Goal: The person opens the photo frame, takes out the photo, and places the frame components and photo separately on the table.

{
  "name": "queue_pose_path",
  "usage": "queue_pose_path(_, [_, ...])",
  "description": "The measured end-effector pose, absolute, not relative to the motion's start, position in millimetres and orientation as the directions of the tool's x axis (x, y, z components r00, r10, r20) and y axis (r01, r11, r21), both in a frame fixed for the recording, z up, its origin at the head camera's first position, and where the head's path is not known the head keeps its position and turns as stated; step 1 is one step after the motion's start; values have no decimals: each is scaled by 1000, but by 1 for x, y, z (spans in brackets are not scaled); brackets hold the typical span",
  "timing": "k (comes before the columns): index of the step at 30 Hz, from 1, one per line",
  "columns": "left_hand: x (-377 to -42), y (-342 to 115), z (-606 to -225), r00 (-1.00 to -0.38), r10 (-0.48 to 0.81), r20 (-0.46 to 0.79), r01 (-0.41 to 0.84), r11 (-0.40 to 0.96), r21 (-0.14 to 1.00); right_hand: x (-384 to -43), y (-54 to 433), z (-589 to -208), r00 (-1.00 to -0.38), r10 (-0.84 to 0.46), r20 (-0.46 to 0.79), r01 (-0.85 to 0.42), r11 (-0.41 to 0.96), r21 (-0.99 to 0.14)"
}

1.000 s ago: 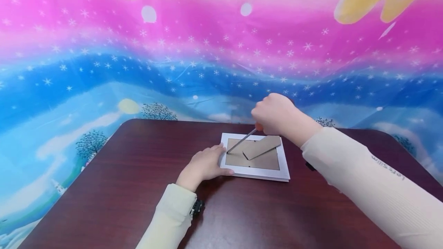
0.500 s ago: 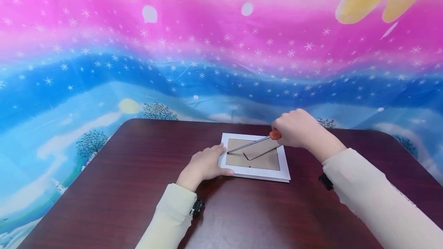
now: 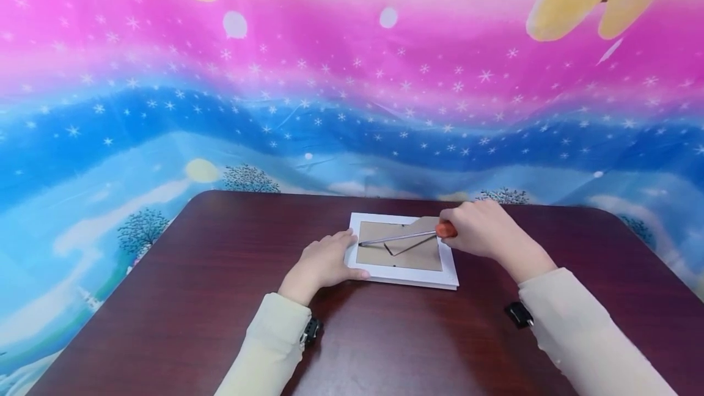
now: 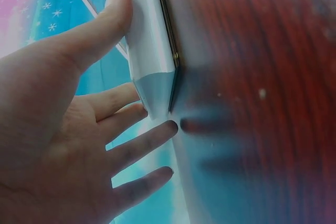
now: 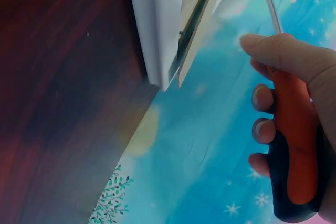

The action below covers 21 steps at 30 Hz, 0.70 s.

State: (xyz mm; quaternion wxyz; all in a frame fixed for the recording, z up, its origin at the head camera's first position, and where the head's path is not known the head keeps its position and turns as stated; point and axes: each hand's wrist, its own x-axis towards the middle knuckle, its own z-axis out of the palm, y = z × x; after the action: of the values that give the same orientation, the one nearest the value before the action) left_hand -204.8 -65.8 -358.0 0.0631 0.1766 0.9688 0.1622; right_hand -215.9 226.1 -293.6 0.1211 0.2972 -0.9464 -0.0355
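Head view, nearest first: a pale left sleeve [image 3: 269, 338] and a right sleeve [image 3: 594, 329] reach in over a dark red-brown tabletop [image 3: 396, 347], a left wrist camera [image 3: 311, 331] and a right wrist camera [image 3: 519, 315] strapped at the cuffs. The left hand [image 3: 321, 260] braces the left end of a white picture frame [image 3: 412, 277], thumb along the near side, fingers at the left edge; the left wrist view shows them spread and mostly straight. The right hand [image 3: 486, 229], beyond the frame's far right corner, wraps its fingers round the orange-and-black handle of a screwdriver [image 5: 292, 108].

The frame lies flat, back up, between the hands, its long axis running left to right. The left hand is nearer, touching it; the right appears to meet it only through the tool. The shaft slants low across the frame, roughly along that same axis, its tip at the left edge of the brown backing board [image 3: 376, 255], just beside the left fingers. Whether the tip sits under anything there is too small to tell.

Crowding the shaft from below is the stand [image 3: 428, 225], a brown flap whose right end tilts up off the backing. A dark tab [image 3: 394, 266] marks the backing's near edge. Behind the tabletop hangs a pink-and-blue cloth [image 3: 330, 66] printed with snowflakes.
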Motion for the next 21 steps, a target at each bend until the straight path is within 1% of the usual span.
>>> queue_pose_path(8, [-206, -67, -359, -930, 362, -61, 321, 883, 343, -201, 227, -305, -824, -513, 239, -512, 856, 69])
queue_pose_path(15, [-206, -67, -358, -929, 365, -64, 323, 881, 347, -194, 230, -318, -858, -465, 218, -474, 880, 11])
queue_pose_path(21, [-207, -68, -359, -928, 366, -71, 320, 881, 349, -189, 237, -323, -871, -436, 224, -450, 893, -12])
